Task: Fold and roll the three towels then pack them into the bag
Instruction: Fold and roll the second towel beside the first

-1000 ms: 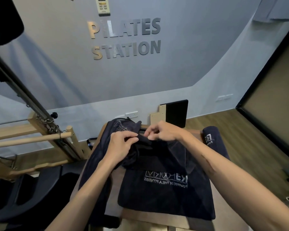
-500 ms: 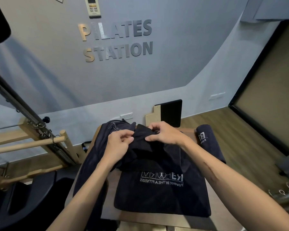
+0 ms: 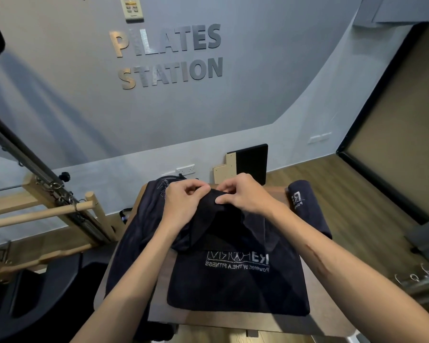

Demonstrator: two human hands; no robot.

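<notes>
Single head-worn wide-angle view, forward and down, near the table.

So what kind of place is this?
Most likely a Pilates studio: the wall sign reads "PILATES STATION", wooden apparatus with springs stands at left, and the towel carries a fitness logo.

A flat towel lies on the near middle of the table. A second towel is draped along the table's left side, its near end hanging over the edge. A rolled towel lies at the far right. Both hands, the left hand and the right hand, meet over bunched fabric just beyond the flat towel. A board leans on the wall behind the table.
</notes>
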